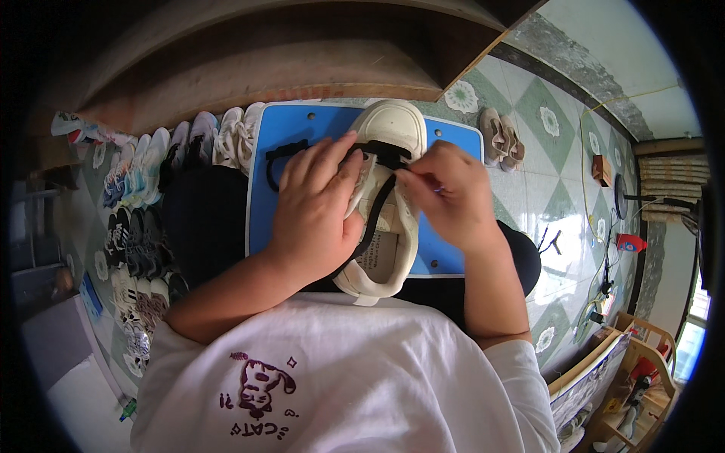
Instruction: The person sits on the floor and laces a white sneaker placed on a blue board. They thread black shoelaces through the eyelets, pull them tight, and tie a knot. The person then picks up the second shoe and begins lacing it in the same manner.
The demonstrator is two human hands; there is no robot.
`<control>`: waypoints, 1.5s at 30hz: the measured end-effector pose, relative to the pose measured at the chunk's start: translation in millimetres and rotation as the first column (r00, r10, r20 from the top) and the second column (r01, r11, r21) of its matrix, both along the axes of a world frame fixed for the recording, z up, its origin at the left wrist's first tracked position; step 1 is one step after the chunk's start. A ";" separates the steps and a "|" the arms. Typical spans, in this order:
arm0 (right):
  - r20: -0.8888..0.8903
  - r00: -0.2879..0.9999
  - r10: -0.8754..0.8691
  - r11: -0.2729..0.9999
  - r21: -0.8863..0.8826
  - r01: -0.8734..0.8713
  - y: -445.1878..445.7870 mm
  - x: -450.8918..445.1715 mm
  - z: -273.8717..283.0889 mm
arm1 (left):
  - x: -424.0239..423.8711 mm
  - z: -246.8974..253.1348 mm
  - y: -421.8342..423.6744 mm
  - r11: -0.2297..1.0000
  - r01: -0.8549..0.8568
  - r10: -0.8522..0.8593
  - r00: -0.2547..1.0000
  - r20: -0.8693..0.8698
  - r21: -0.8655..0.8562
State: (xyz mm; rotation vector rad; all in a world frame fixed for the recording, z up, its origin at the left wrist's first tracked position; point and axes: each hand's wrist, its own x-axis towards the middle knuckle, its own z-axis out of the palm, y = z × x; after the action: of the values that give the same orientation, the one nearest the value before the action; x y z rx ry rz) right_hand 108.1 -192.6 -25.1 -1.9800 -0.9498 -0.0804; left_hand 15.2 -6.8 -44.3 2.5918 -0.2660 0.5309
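Observation:
A cream low-top shoe [391, 122] lies on a blue board [453, 260] across my lap, toe pointing away from me. A flat black shoelace [380, 209] crosses the front of its opening; one length runs back over the insole, another lies looped on the board to the left. My left hand [323, 198] rests on the shoe's left side, fingers spread along the eyelet edge. At the right eyelets, my right hand [450, 189] pinches the black lace between thumb and forefinger. The fingers hide part of the eyelets.
Several pairs of shoes [150, 164] stand on the tiled floor at left. A wooden cabinet [340, 93] is just beyond the board. A beige pair [501, 139] stands to the right, with a small brown box [601, 171], cables and a red container [631, 243] farther right.

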 end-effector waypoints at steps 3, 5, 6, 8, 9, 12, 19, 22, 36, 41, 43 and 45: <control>0.069 0.998 -0.008 0.993 0.115 0.000 -11.1 2.9 11.7 | -0.3 2.1 -0.6 1.000 -0.011 0.011 1.000 -0.011 0.008; 0.098 0.995 0.021 0.981 0.189 -0.040 -18.9 4.2 15.9 | -0.4 2.5 -1.3 1.000 -0.016 0.016 1.000 -0.024 0.006; 0.109 0.994 0.014 0.976 0.214 -0.037 -21.1 3.0 16.0 | 0.0 2.3 -1.9 1.000 -0.016 0.016 0.999 -0.034 -0.001; 0.149 0.989 0.028 0.962 0.264 -0.067 -26.8 1.1 19.1 | 0.6 2.6 -2.4 1.000 -0.010 0.010 0.999 -0.037 -0.003; 0.168 0.985 0.034 0.954 0.289 -0.082 -29.4 -0.3 20.2 | 0.7 2.9 -2.2 1.000 -0.007 0.007 0.999 -0.038 -0.003; 0.215 0.977 0.000 0.893 0.439 -0.097 -36.9 -5.9 20.2 | -0.6 4.2 -2.0 1.000 0.003 -0.005 0.998 -0.067 -0.030; 0.308 0.938 -0.157 0.863 0.505 -0.022 -30.1 -9.5 19.6 | 1.6 1.0 -4.6 1.000 0.000 -0.001 0.996 -0.094 -0.016; -0.029 0.964 0.264 0.740 0.647 -0.183 -17.9 -17.1 20.4 | 2.5 1.4 -5.6 1.000 -0.016 0.015 0.996 -0.089 -0.005; -0.008 0.999 -0.053 0.984 -0.172 0.050 -26.1 -16.0 34.7 | 2.1 2.3 -6.5 0.999 -0.013 0.015 0.998 -0.065 0.032; -0.103 0.949 -0.299 0.843 -0.495 0.212 -13.9 -13.2 18.0 | 2.1 0.0 -5.5 0.998 -0.013 0.015 0.999 -0.035 0.062; -0.252 0.927 -0.278 0.912 -0.371 0.172 -15.8 -11.4 11.0 | 2.3 -1.0 -4.9 0.998 -0.008 0.009 1.000 -0.027 0.058; -0.396 0.891 -0.222 0.950 -0.292 0.107 -17.7 -9.4 9.7 | 2.7 -0.8 -5.2 0.999 -0.002 0.004 1.000 -0.031 0.051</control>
State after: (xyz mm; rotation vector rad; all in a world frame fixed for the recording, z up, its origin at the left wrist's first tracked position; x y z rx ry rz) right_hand 98.7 -210.2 -15.4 -2.1962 -0.5229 0.3905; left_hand 18.0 -12.0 -45.1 2.6482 -0.2685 0.4913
